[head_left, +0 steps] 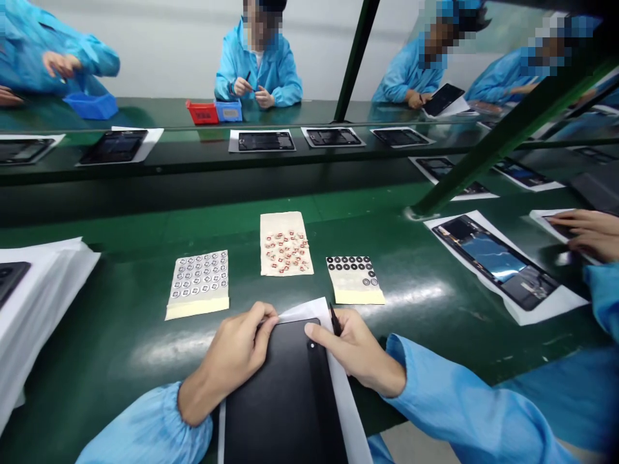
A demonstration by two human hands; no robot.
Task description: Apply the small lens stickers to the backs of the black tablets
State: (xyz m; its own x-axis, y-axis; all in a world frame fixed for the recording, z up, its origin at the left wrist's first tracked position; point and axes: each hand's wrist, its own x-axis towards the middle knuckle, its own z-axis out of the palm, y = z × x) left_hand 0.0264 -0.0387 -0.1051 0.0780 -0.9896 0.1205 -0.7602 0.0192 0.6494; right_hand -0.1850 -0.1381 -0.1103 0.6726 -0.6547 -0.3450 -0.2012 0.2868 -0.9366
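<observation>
A black tablet back cover (pixel 285 399) lies on a white sheet (pixel 345 399) at the near edge of the green bench. My left hand (pixel 236 351) grips its top left corner, thumb on the black surface. My right hand (pixel 355 351) holds thin black tweezers (pixel 334 319) while its index finger presses the cover's top right part. Just beyond lie three sticker sheets: grey round pieces (pixel 198 283), red-and-white pieces (pixel 285 245), black rings (pixel 355 278).
An open tablet on white paper (pixel 500 264) lies to the right, beside a co-worker's hands (pixel 587 233). A stack of white sheets (pixel 33 290) sits at left. More tablets (pixel 264 140) ride the far belt. A green post (pixel 488 151) slants across. Red (pixel 202 113) and blue bins (pixel 91 105) stand beyond.
</observation>
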